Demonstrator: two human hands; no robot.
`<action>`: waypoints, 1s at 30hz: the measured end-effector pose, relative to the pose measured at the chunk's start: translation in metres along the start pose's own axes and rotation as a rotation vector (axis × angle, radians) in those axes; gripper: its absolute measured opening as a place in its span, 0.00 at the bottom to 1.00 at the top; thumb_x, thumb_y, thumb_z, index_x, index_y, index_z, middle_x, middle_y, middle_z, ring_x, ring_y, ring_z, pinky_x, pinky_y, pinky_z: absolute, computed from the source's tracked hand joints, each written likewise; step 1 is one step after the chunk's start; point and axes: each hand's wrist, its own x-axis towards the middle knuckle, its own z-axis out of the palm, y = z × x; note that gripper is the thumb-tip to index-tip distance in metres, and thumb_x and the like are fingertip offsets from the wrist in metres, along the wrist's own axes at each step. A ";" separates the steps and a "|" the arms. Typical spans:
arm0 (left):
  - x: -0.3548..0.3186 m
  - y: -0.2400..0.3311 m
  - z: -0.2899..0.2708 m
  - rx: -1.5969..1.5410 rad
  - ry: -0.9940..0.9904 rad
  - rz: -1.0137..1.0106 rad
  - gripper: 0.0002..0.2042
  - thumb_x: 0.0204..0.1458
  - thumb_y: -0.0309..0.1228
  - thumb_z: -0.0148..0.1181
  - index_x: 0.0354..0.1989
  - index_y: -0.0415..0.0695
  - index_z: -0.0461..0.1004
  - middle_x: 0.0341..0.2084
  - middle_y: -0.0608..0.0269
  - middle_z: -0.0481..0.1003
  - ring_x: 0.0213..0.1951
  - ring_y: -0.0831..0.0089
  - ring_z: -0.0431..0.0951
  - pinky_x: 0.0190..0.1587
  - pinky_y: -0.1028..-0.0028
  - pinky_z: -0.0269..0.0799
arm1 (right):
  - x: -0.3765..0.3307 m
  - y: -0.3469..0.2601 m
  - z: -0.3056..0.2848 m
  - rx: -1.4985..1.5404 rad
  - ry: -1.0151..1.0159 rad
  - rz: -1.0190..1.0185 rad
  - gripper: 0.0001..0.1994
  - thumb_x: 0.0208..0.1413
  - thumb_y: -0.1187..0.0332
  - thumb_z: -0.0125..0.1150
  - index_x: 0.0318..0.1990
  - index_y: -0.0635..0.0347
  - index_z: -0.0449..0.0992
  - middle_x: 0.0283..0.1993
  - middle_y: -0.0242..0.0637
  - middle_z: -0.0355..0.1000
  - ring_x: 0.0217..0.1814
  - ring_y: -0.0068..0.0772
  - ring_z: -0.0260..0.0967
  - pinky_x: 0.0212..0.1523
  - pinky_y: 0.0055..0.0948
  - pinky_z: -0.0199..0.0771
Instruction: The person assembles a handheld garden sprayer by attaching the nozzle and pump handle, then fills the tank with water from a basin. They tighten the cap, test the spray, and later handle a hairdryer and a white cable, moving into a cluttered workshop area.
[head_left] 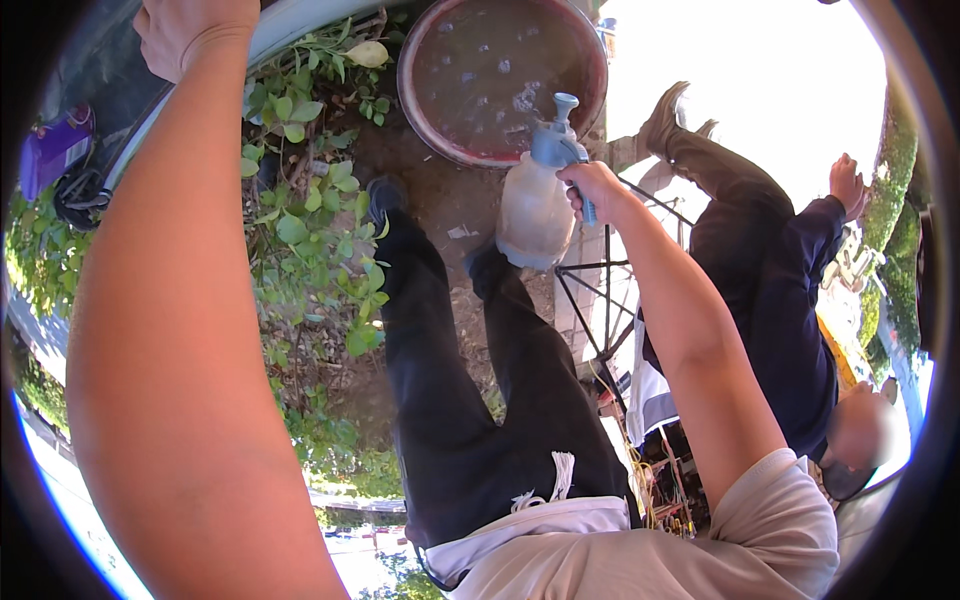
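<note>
A purple item [55, 155] is lying at the far left on a dark panel [100, 60], close to its pale-blue edge, and a black bundle [80, 198] is resting beside it. The person's left hand [192, 32] is reaching over that panel with its fingers bending; the top of the view is cutting it off, so whether it is gripping anything cannot be told. A leafy green shrub [300, 225] is spreading along the ground [415, 160]. Next, a round reddish-rimmed tub [431, 133] is standing on the ground, holding murky water. The pump sprayer [533, 215], with a translucent body and a grey-blue head, is hanging in front of the tub's near edge, its head overlapping the rim; whether they are touching is unclear. The right hand [594, 190] is gripping the sprayer's handle, its fingers wrapping around it. To the right, a black metal frame [607, 262] is standing near a pale cloth [655, 400]. Beyond, another person in dark clothing [775, 250] is extending a hand [847, 188].
</note>
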 end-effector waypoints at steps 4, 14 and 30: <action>0.005 -0.019 0.016 -0.039 0.026 -0.009 0.27 0.51 0.55 0.46 0.54 0.53 0.71 0.56 0.57 0.67 0.59 0.56 0.64 0.59 0.58 0.61 | -0.006 -0.006 -0.003 0.005 0.005 -0.016 0.10 0.54 0.68 0.58 0.25 0.60 0.65 0.18 0.32 0.61 0.16 0.27 0.58 0.17 0.31 0.58; 0.010 -0.028 0.028 -0.023 -0.006 -0.064 0.30 0.48 0.60 0.43 0.57 0.59 0.71 0.59 0.61 0.67 0.61 0.57 0.64 0.60 0.60 0.61 | -0.024 -0.002 -0.005 0.052 0.027 -0.056 0.09 0.54 0.68 0.59 0.28 0.61 0.67 0.18 0.32 0.61 0.15 0.26 0.58 0.16 0.31 0.58; 0.000 -0.002 -0.005 -0.022 0.001 0.001 0.18 0.54 0.43 0.49 0.46 0.43 0.71 0.48 0.54 0.70 0.53 0.53 0.67 0.54 0.58 0.64 | -0.028 0.035 0.000 0.152 0.055 -0.165 0.08 0.54 0.68 0.59 0.29 0.58 0.67 0.19 0.31 0.62 0.15 0.25 0.58 0.15 0.29 0.60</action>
